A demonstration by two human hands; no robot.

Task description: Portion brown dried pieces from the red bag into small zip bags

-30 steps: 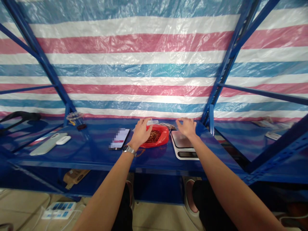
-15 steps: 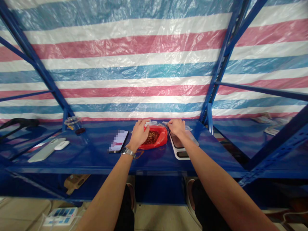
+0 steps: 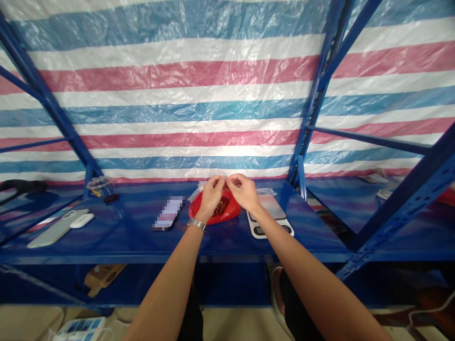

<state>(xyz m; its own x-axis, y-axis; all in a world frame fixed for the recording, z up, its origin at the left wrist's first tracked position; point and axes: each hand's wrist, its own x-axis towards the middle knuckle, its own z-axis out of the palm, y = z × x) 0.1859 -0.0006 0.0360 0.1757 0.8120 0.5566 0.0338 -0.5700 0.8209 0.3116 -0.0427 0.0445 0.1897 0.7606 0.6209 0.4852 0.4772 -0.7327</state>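
- The left hand (image 3: 212,195) is over the left part of an open red plastic bag (image 3: 232,211), its fingers bent and drawn toward the thumb; whether anything is pinched between the tips is too small to tell.
- The right hand (image 3: 245,192) comes in from the other side, also curled, thumb and fingertips close together; what it has hold of, if anything, cannot be made out.
- The fingertips of both hands nearly meet above the far side of the red plastic bag; whether they touch each other is unclear.
- The red plastic bag lies on the blue metal shelf (image 3: 142,246), mouth spread, with small brown pieces (image 3: 221,207) inside, partly hidden by the left hand.
- Clear plastic (image 3: 196,193) shows beyond the bag's left edge, and more clear plastic (image 3: 266,191) lies by the far edge of the scale.
- The white digital scale (image 3: 265,231) sits just right of the bag, partly covered by the right forearm.
- A metal-banded wristwatch (image 3: 196,223) circles the left wrist.
- A phone (image 3: 168,213) with a blurred screen lies left of the bag.
- Farther left are a pale green phone (image 3: 59,229), a white earbud case (image 3: 82,220) touching or just beside it, and a clear plastic cup (image 3: 101,186).
- Behind the shelf hangs a striped plastic sheet (image 3: 195,111) in red, white and blue.
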